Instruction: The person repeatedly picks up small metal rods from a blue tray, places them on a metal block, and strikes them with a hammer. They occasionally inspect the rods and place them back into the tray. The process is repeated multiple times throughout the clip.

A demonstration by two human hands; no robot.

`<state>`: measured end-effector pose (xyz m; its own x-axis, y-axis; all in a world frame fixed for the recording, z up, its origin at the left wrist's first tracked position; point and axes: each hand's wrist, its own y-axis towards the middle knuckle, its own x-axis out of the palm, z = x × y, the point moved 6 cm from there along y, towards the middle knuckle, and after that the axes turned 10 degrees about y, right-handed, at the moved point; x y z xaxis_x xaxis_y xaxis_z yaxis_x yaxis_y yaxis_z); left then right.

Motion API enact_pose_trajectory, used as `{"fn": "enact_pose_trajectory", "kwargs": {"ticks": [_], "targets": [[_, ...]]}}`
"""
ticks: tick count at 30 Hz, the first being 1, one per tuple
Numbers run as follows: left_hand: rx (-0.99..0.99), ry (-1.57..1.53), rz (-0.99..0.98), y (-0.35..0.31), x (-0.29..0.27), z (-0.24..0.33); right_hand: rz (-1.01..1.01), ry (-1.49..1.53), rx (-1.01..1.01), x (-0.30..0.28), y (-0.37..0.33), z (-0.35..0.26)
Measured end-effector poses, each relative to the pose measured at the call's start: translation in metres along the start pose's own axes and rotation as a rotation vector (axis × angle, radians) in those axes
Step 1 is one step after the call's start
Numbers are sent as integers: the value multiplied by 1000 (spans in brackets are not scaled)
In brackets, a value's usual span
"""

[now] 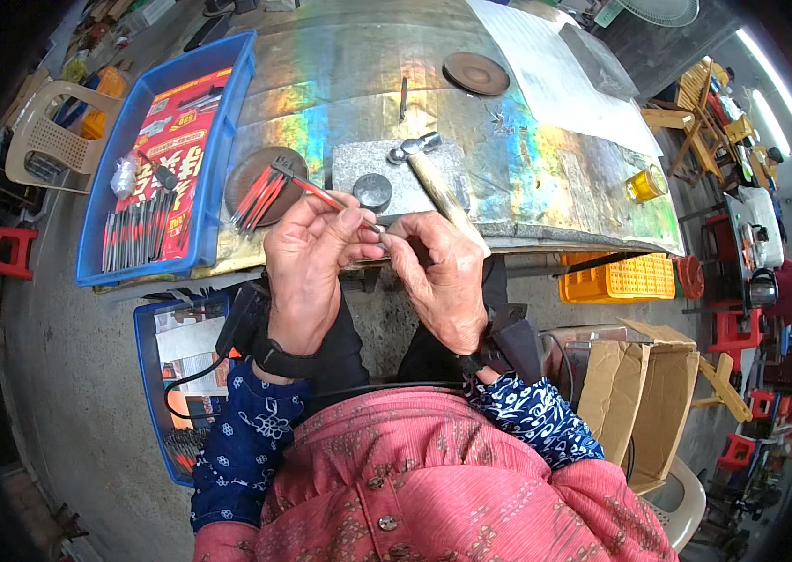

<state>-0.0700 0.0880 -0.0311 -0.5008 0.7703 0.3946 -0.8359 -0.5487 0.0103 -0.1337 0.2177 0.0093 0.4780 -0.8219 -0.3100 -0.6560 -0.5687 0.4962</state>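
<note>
My left hand (307,267) is closed around a slim red-and-black tool (323,194), held slanting down to the right. My right hand (443,281) pinches at its lower end; the tip is mostly hidden by the fingertips. Just beyond my hands lies a grey stone block (354,159), with a black round puck (372,192) on it. A hammer (438,192) rests across the block, its wooden handle reaching toward my right hand. To the left, several red-and-black tools (253,201) lie on a brown round dish (255,169).
A blue tray (244,80) at the left holds more such tools and red printed sheets. Farther off are a dark point tool (403,98), a brown round plate (478,73) and white sheets (546,84). A yellow jar (646,184), yellow crate (616,279) and cardboard box (616,398) are right.
</note>
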Motion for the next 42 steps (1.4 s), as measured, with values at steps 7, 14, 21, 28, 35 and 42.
{"fn": "enact_pose_trajectory", "kwargs": {"ticks": [7, 14, 21, 28, 35, 42], "targets": [[121, 179, 1, 27, -8, 10, 43, -368, -206, -25, 9, -4], [242, 380, 68, 43, -6, 14, -25, -633, -105, -38, 7, 14], [252, 480, 56, 43, -2, 14, -78, -578, 37, -35, 3, 31], [258, 491, 61, 42, 0, 13, -73, -580, 34, -34, 4, 35], [282, 560, 74, 40, 3, 14, -58, -574, 26, -35, 4, 35], [529, 895, 116, 28, 15, 25, -11, -747, -12, -33, 8, 35]]}}
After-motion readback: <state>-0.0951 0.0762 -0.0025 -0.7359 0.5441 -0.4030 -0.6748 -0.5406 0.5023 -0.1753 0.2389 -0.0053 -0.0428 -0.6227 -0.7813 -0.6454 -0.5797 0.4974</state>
